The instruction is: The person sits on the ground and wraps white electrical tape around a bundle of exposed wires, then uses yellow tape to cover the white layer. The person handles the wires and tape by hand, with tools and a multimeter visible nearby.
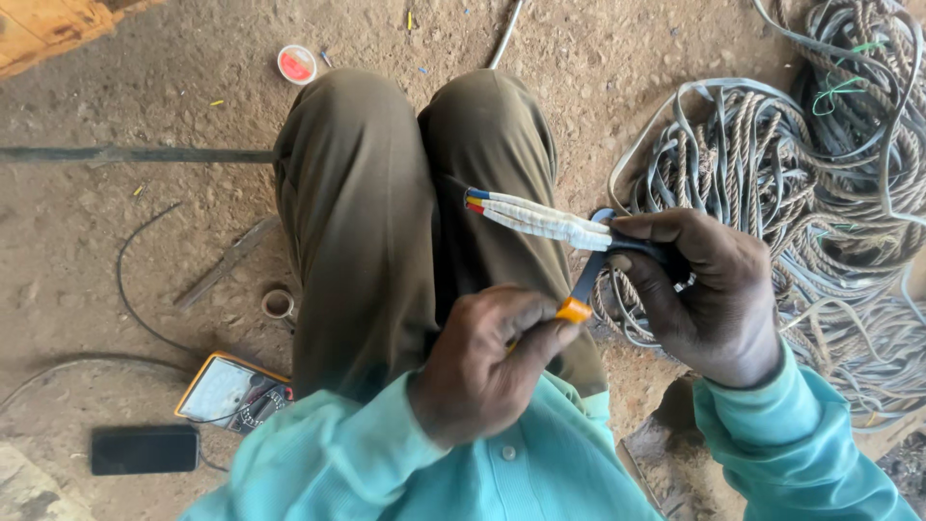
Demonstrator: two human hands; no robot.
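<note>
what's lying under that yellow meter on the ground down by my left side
The yellow meter lies on bare dirt ground, a thin dark wire running nearby. A black phone lies beside it, not under. Anything beneath the meter is hidden.

There is a single view, from a camera worn on the person's head, and it looks steeply down over the chest and lap at the dirt ground. It sits close: the left hand point(482, 362) and right hand point(699, 294) fill the middle of the frame, with the turquoise sleeves at the near edge and the knees pointing to the far edge. The view reaches left as far as a phone point(145, 449) and a yellow meter point(230, 391) lying near the person, and right to a heap of coiled rope and cable point(820, 183). No second view shares this scene.
</note>
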